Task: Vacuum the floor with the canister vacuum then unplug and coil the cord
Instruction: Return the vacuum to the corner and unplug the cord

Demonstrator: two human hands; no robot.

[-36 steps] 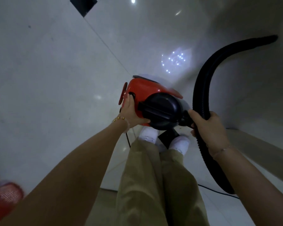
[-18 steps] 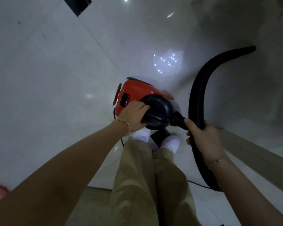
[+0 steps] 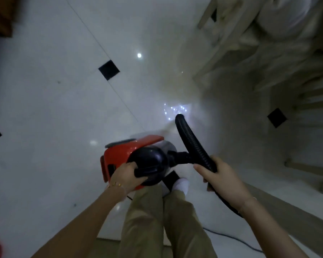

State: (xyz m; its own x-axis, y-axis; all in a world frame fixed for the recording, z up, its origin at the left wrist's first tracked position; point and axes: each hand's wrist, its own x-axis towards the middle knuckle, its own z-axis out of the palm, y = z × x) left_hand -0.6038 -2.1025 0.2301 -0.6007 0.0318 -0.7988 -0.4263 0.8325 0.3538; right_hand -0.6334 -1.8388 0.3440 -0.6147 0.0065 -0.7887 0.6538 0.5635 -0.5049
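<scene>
Floor [image 3: 45, 127] tiles spread white below me. Canister vacuum [image 3: 136, 157] hangs carried at center, my left hand [image 3: 127, 175] wrapped around its handle. Hose [image 3: 192, 142] runs toward twelve o'clock, my right hand [image 3: 222, 174] gripping it nearest.

Left hand [image 3: 126, 176] grips the black handle of the red canister vacuum [image 3: 136, 161], held above the white tiled floor [image 3: 45, 118]. Right hand [image 3: 221, 176] grips the black hose [image 3: 191, 140]; cord [image 3: 237, 240] trails on floor.

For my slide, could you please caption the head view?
Left hand grips red canister vacuum; right hand holds black ribbed hose.
</scene>
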